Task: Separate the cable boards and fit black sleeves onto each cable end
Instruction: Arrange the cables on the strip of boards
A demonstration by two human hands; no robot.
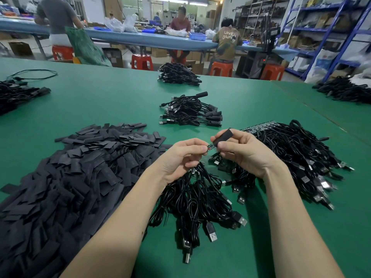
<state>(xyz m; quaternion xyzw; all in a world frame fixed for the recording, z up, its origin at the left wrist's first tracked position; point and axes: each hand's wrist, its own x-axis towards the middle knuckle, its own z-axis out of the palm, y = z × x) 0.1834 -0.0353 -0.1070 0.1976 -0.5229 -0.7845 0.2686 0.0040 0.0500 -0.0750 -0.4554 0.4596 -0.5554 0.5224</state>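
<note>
Green table (pixel 251 247) is carrying a sleeve heap (pixel 70 173) at left and cable bundles (pixel 297 155) at right. Left hand (pixel 180 157) is pinching a small board (pixel 211 146) at a cable end; right hand (pixel 243 151) is gripping a black sleeve (pixel 223 136), apparently touching the board's tip, overlap unclear.

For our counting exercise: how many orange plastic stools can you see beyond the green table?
5. One far left beside the standing person, one left of centre, one under the seated person in red, mostly hidden, one under the camouflage-shirted person, one right. Others may be hidden.
</note>
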